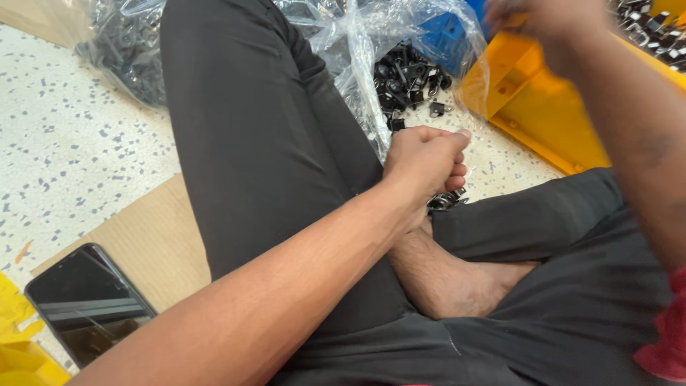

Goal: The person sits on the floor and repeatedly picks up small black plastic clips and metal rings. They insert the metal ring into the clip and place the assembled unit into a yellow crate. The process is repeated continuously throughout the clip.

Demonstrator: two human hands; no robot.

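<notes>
I sit on the floor in black trousers (264, 143). My left hand (423, 163) is closed in a fist over small black metal clips (446, 201) that show just under the fingers. My right hand (550, 21) is raised at the top right, blurred, above a yellow bin (532, 100); what it holds, if anything, I cannot tell. A pile of loose black clips (407, 82) lies on clear plastic wrap (357, 43) just beyond my left hand. My bare foot (457, 279) rests under the left wrist.
A black phone (86, 300) lies on a cardboard sheet (150, 243) at the lower left, on a speckled floor (71, 143). A clear bag of black parts (125, 50) sits at the top left. Yellow items (21, 350) fill the bottom left corner. A blue object (446, 32) is behind the wrap.
</notes>
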